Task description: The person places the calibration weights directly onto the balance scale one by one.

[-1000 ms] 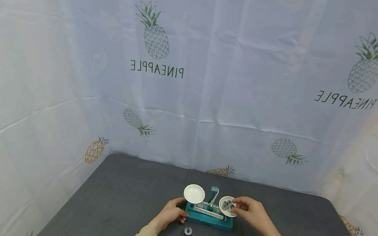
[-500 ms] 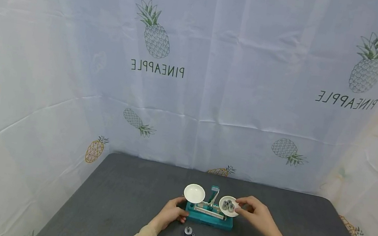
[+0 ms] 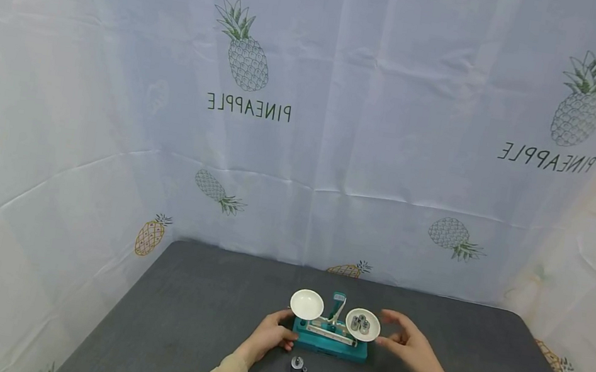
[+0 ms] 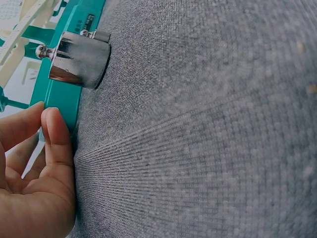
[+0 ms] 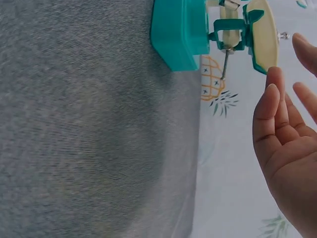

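A teal balance scale (image 3: 329,345) with two white pans stands on the dark table. Its left pan (image 3: 306,305) holds nothing. In the right pan (image 3: 372,330) sit three small silver weights (image 3: 361,324). My left hand (image 3: 268,337) grips the left end of the base, thumb at the front and fingers reaching behind; the left wrist view shows the fingertips at the teal corner. Just right of the right pan, my right hand (image 3: 408,344) is held with thumb and fingers apart and nothing between them. In the right wrist view its fingertips (image 5: 271,94) are right at the pan's rim.
On the table in front of the base stand a larger silver weight (image 3: 297,366) and a tiny weight (image 3: 304,370) beside it. A pineapple-print cloth (image 3: 303,148) hangs behind the table (image 3: 188,317) and along both sides.
My right hand has let go of a weight in the right pan and drawn back to the right, its fingers spreading. My left hand stays on the base.
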A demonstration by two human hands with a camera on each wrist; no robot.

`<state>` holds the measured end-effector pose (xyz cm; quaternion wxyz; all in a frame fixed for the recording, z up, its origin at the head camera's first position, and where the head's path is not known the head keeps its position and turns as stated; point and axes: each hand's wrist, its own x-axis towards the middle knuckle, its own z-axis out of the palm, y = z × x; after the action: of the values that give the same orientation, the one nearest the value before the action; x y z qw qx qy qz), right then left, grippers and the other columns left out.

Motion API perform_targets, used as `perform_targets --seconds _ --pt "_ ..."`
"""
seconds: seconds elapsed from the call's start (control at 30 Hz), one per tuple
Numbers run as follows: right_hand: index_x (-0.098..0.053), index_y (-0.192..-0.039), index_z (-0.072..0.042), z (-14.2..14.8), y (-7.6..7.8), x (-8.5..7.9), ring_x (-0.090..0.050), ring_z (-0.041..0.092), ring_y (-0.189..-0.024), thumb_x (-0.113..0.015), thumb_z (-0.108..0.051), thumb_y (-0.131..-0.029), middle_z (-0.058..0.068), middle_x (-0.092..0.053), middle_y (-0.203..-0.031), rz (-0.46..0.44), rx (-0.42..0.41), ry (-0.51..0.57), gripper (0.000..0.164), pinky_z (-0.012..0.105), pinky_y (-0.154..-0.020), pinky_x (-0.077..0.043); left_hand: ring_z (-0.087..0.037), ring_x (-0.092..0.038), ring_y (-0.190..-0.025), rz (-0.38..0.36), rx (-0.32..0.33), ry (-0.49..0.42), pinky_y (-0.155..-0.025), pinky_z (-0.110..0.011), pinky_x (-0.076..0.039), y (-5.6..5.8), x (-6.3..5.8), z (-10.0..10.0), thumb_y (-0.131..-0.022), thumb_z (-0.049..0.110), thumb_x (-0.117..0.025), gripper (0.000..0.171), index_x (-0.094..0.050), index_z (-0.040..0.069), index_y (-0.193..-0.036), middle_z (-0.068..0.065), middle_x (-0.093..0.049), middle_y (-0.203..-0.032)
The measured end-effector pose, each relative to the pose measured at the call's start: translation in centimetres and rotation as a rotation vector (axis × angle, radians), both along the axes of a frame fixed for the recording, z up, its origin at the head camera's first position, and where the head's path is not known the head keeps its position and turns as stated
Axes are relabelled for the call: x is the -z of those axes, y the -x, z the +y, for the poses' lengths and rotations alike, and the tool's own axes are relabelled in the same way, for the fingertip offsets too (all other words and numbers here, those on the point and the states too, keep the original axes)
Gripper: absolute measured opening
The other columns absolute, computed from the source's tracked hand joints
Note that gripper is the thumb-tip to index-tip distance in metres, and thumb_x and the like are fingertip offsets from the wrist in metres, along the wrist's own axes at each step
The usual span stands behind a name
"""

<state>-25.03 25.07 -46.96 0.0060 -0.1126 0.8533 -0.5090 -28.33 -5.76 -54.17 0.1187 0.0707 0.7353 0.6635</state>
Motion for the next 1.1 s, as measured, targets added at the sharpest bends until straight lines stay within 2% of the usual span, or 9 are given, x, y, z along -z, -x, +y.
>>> perform_targets --seconds 0.23,0.5,0.7,0.8,1.1 --pt "-0.032 -0.139 0.004 0.8 0.3 1.5 -0.066 0.021 -0.078 -0.069 -0.017 -0.082 0.032 -0.034 -0.137 -0.089 -0.026 0.047 0.071 0.023 -0.068 -0.05 -0.012 -0.054 -0.059 0.0 -0.001 0.004 -0.055 -0.027 -0.053 0.1 0.1 0.0 -0.077 -0.001 -0.062 0.061 -0.042 -0.006 -0.135 -0.017 -0.056 -0.108" --pt "-0.029 -0.137 0.011 0.6 0.5 3.4 -0.065 0.012 -0.082 -0.066 -0.016 -0.084 0.039 -0.033 -0.133 -0.161 -0.1 0.072 0.07 0.028 -0.067 -0.052 -0.011 -0.054 -0.059 -0.005 0.002 -0.007 -0.054 -0.026 -0.052 0.1 0.0 0.0 -0.077 -0.001 -0.062 0.061 -0.042 -0.006 -0.134 -0.016 -0.056 -0.106" --pt "-0.03 -0.133 0.015 -0.1 0.9 4.6 -0.064 0.012 -0.081 -0.066 -0.016 -0.082 0.039 -0.037 -0.13 -0.211 -0.089 0.07 0.07 0.03 -0.065 -0.054 -0.011 -0.054 -0.058 -0.013 -0.003 -0.008 -0.054 -0.026 -0.052 0.1 0.1 0.0 -0.077 -0.002 -0.062 0.06 -0.043 -0.006 -0.134 -0.015 -0.056 -0.103" --pt "-0.03 -0.133 0.015 -0.3 1.0 5.0 -0.065 0.016 -0.079 -0.067 -0.017 -0.082 0.037 -0.045 -0.124 -0.226 -0.079 0.068 0.07 0.031 -0.066 -0.055 -0.012 -0.054 -0.058 -0.016 -0.007 -0.004 -0.054 -0.026 -0.053 0.1 0.1 0.1 -0.076 -0.002 -0.062 0.06 -0.043 -0.007 -0.133 -0.014 -0.057 -0.101" --pt "-0.025 -0.135 0.016 -0.9 1.3 5.5 -0.067 0.019 -0.079 -0.068 -0.018 -0.082 0.019 -0.064 -0.103 -0.269 -0.052 0.098 0.076 0.034 -0.069 -0.056 -0.012 -0.054 -0.058 -0.013 -0.01 0.004 -0.054 -0.026 -0.052 0.2 0.2 0.1 -0.076 -0.002 -0.062 0.06 -0.043 -0.007 -0.133 -0.016 -0.057 -0.106"
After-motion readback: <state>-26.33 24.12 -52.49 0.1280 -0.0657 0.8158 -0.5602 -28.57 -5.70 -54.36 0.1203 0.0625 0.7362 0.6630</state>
